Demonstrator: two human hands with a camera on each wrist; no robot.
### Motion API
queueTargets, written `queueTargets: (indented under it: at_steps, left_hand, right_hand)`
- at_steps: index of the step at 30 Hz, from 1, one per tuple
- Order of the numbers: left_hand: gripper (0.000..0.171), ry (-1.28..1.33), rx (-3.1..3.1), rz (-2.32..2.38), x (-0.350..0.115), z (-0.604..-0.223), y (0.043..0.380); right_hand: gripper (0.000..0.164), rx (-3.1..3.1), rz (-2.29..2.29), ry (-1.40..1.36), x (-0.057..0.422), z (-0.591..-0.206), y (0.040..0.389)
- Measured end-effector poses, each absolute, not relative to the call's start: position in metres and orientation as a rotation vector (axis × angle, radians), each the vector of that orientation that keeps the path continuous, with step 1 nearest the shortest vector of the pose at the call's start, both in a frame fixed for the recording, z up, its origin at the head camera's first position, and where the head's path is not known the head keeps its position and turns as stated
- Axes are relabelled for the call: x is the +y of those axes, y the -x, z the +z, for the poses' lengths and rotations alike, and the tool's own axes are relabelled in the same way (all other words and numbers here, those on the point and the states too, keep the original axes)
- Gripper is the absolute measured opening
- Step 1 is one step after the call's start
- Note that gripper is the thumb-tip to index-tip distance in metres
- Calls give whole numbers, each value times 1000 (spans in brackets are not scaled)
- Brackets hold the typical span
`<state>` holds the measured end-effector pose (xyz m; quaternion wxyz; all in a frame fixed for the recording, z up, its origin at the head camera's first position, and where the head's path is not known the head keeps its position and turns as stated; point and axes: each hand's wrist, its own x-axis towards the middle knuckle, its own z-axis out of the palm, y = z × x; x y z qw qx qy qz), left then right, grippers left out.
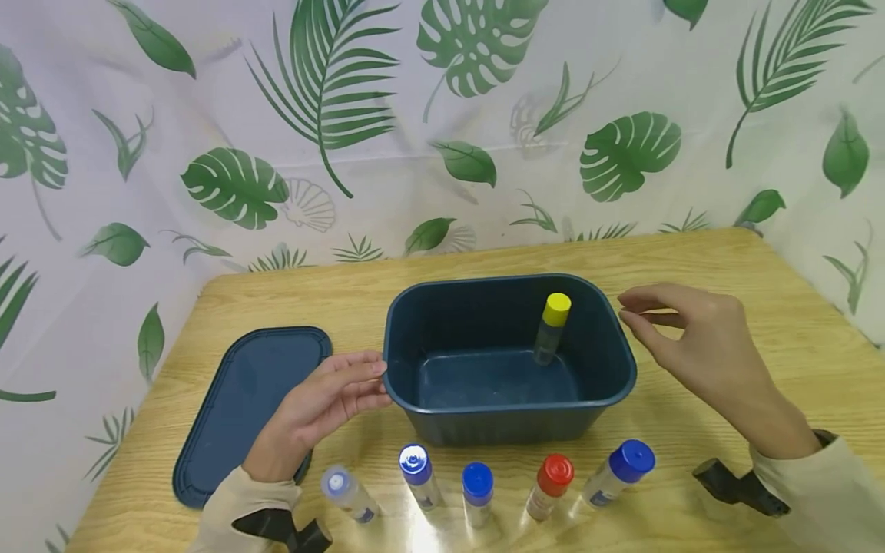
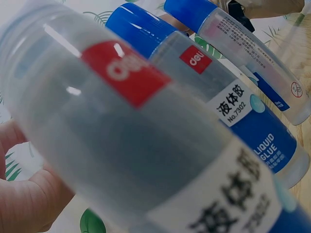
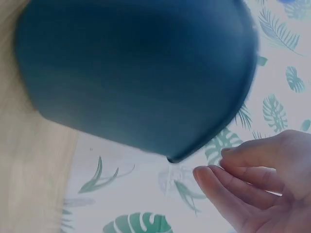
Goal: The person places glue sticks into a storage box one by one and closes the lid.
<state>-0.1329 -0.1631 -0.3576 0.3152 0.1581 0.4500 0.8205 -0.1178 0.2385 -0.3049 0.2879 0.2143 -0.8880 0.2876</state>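
Observation:
A dark blue plastic bin [image 1: 508, 424] stands on the table, and a glue bottle with a yellow cap [image 1: 551, 330] leans upright inside its right part. My left hand [image 1: 332, 395] touches the bin's left rim and outer wall with relaxed fingertips. Beyond the right rim hovers my right hand [image 1: 705, 338], its fingers loosely bent, thumb near the forefinger, nothing between them. In the right wrist view its fingertips [image 3: 204, 175] are just apart from the bin's corner. Several liquid glue bottles stand in front: a clear-capped bottle [image 1: 350, 495], blue-capped ones [image 1: 477, 491], and a red-capped bottle [image 1: 549, 488].
To the left lies a dark blue lid [image 1: 249, 399], flat on the wooden table [image 1: 691, 269], partly behind the left forearm. A white cloth with green leaves [image 1: 387, 123] hangs behind the table. Black straps with camera mounts sit on both wrists.

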Motion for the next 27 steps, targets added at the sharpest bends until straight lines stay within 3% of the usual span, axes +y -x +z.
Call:
queueTargets:
  at_steps: [16,27]
  left_hand:
    - [18,-412,1190,2165,-161,-358,132]
    - [21,-418,1190,2167,-162,-357,131]
  right_hand:
    - [20,-2546,1070,-370,273,-327,56]
    - [31,-2501,1620,-591,273,-365,34]
